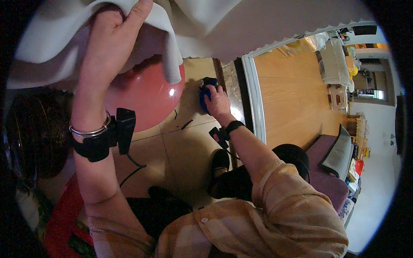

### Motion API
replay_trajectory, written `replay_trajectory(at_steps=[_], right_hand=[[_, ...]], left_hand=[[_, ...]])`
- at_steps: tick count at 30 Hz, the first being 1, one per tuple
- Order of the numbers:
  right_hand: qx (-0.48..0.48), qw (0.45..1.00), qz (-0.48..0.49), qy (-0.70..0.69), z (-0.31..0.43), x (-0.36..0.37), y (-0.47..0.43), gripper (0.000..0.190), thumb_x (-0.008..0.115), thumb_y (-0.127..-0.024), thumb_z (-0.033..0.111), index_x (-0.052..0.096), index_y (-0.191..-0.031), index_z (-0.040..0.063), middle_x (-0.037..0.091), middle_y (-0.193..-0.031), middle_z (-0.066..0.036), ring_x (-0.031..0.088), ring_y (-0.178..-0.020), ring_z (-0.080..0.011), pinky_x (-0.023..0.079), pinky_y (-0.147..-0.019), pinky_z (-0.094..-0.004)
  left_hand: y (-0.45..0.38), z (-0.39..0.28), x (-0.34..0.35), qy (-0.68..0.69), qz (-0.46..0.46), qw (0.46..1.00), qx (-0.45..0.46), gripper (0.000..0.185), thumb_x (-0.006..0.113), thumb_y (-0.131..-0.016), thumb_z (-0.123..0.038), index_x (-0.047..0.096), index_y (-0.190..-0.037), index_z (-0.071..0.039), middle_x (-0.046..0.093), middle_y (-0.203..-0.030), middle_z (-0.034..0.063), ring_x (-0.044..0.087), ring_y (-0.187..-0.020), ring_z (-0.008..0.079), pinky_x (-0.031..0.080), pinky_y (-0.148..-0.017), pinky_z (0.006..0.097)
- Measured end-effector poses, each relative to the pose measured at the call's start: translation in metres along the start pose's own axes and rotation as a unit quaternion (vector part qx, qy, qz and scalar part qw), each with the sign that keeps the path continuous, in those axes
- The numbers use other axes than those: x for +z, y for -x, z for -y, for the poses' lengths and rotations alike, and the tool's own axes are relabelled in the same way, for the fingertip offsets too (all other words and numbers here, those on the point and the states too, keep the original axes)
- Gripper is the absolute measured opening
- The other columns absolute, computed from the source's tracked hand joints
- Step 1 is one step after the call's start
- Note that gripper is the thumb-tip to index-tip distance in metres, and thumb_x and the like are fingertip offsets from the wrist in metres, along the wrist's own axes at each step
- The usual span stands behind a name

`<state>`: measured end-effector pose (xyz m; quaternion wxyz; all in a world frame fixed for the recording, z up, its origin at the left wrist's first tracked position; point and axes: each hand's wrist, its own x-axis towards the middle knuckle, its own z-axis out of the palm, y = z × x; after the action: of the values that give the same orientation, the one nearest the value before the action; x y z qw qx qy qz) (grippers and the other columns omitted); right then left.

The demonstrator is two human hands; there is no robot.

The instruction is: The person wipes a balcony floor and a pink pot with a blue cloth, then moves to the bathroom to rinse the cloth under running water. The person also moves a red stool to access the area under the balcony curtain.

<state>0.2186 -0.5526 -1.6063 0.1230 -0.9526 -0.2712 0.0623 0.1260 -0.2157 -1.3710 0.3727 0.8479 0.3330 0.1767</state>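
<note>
At the upper left, my left hand [119,29] grips a fold of a pale curtain [213,42] and holds it up, with some fingers hidden in the fabric. Below the raised cloth rests a large glossy pink ball [145,96], probably an exercise ball. My right hand [218,101] reaches down to the tiled floor and closes over a small dark blue object [204,96]. The palm covers part of that object, so its exact kind cannot be told. Two thin dark scraps, one of them a short strip [187,124], lie on the tiles between the ball and my right hand.
A stone threshold and white sliding-door track [255,96] border the tiles at right. Beyond lies a wooden floor [287,93] with a purple sofa [326,180]. A dark round object [35,135] stands at left, above a red item [64,213].
</note>
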Motion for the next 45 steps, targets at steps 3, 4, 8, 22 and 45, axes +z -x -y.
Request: replay_trajectory(at_steps=[3, 4, 8, 22, 45], right_hand=[[0.101, 0.992, 0.061, 0.046, -0.009, 0.003, 0.011, 0.055, 0.066, -0.087, 0.028, 0.043, -0.136, 0.018, 0.054, -0.122, -0.021, 0.060, -0.104, -0.0424, 0.052, -0.084, -0.0492], [0.131, 0.989, 0.051, 0.038, -0.009, 0.007, 0.020, 0.058, 0.066, -0.087, 0.029, 0.041, -0.138, 0.017, 0.054, -0.122, -0.023, 0.060, -0.105, -0.0429, 0.052, -0.084, -0.0493], [0.236, 0.966, 0.096, 0.041, 0.008, 0.025, 0.046, 0.068, 0.070, -0.082, 0.039, 0.039, -0.136, 0.012, 0.053, -0.118, -0.027, 0.062, -0.099, -0.0437, 0.052, -0.082, -0.0509], [0.110, 0.992, 0.065, 0.023, 0.009, -0.003, 0.008, 0.071, 0.073, -0.077, 0.024, 0.040, -0.140, 0.024, 0.054, -0.125, -0.019, 0.063, -0.099, -0.0410, 0.053, -0.082, -0.0502], [-0.135, 0.969, 0.202, 0.053, 0.059, 0.013, 0.030, 0.047, 0.072, -0.076, 0.024, 0.062, -0.121, 0.032, 0.051, -0.136, -0.004, 0.054, -0.109, -0.0365, 0.051, -0.090, -0.0457]], left_hand=[[0.004, 0.000, 0.001, 0.056, 0.009, 0.998, 0.004, 0.055, 0.065, -0.089, -0.054, 0.072, -0.082, 0.000, 0.060, -0.073, -0.0020, 0.052, -0.071, 0.0085, 0.044, -0.067, 0.0274], [0.007, -0.001, 0.004, 0.083, -0.017, 0.996, 0.027, 0.055, 0.065, -0.089, -0.054, 0.072, -0.081, 0.000, 0.059, -0.073, -0.0023, 0.051, -0.071, 0.0086, 0.044, -0.067, 0.0275], [0.015, -0.004, 0.017, 0.187, -0.053, 0.978, 0.070, 0.056, 0.064, -0.090, -0.054, 0.069, -0.076, 0.000, 0.055, -0.069, -0.0036, 0.048, -0.067, 0.0086, 0.043, -0.064, 0.0283], [0.026, -0.045, -0.003, 0.158, -0.007, 0.987, -0.042, 0.053, 0.064, -0.092, -0.049, 0.069, -0.082, 0.003, 0.058, -0.072, -0.0043, 0.050, -0.071, 0.0061, 0.043, -0.067, 0.0260], [0.020, -0.009, 0.013, 0.217, 0.060, 0.959, 0.173, 0.039, 0.053, -0.100, -0.034, 0.062, -0.105, 0.004, 0.066, -0.095, 0.0090, 0.059, -0.089, 0.0173, 0.047, -0.084, 0.0333]])
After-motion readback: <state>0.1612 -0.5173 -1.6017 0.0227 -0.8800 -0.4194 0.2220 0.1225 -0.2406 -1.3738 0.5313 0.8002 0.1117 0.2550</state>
